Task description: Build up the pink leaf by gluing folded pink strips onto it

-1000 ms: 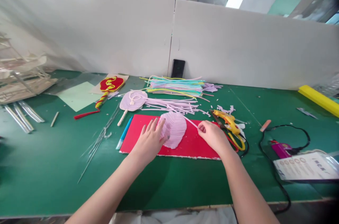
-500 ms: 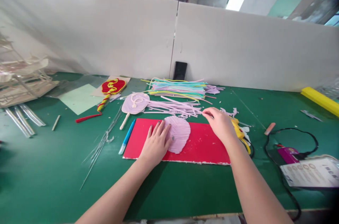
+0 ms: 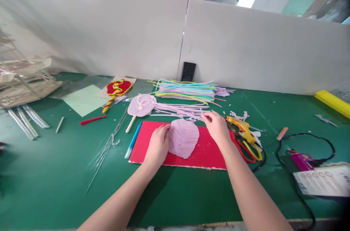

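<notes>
A lilac ribbed oval disc, with rows of fuzzy strips across it, lies on a red board. My left hand is at its left edge, fingers bent and closed against the rim. My right hand is pinched above the board's back edge, by the ends of loose lilac fuzzy strips; anything between its fingertips is too small to make out. Behind the board lies a lilac fan shape with a cream wrapped handle.
A bundle of coloured fuzzy stems lies at the back, before a phone. Right of the board are red-handled scissors and a yellow glue gun. A blue pen and thin wires lie left.
My left hand has lifted off the disc's face, drawn left to its edge and curled its fingers. My right hand has shifted left, still pinched, uncovering the scissors and glue gun.
</notes>
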A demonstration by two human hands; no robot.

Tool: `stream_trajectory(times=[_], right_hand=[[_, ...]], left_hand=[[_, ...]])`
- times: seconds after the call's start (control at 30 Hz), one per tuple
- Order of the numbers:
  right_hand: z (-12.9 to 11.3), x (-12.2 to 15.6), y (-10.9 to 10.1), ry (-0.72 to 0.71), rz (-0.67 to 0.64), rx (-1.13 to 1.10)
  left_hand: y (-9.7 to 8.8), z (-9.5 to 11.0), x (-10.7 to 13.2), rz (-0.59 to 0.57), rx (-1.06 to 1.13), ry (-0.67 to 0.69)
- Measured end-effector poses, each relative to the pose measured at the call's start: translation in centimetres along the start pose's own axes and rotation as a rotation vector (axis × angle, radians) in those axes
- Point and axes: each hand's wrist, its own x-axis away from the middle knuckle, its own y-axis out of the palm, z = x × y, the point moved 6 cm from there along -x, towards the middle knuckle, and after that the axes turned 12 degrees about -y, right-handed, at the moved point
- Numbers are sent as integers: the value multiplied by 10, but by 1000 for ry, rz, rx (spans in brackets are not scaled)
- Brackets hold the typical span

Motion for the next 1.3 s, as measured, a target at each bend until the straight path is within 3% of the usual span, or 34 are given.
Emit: stream_trajectory(times=[0.2, 0.33, 0.57, 0.77, 0.93, 1.13, 1.3], right_hand=[[-13, 27, 29, 53, -33, -67], [-13, 30, 37, 62, 12, -169], [-9, 30, 37, 127, 87, -491], [-9, 26, 19, 209, 209, -659], [-23, 26, 10, 215, 228, -803], [-27, 27, 18, 241, 202, -969], [-29, 28, 25, 289, 90, -1066]], left_hand=[[-3, -4, 0, -14, 104, -63], [-2, -12, -4, -49, 194, -93], [-4, -13, -7, -99, 484, -125], [-2, -4, -3, -297, 904, -306], [9, 4, 5, -494, 883, -240], [12, 3, 7, -508, 922, -194], [12, 5, 10, -580, 967, -228]])
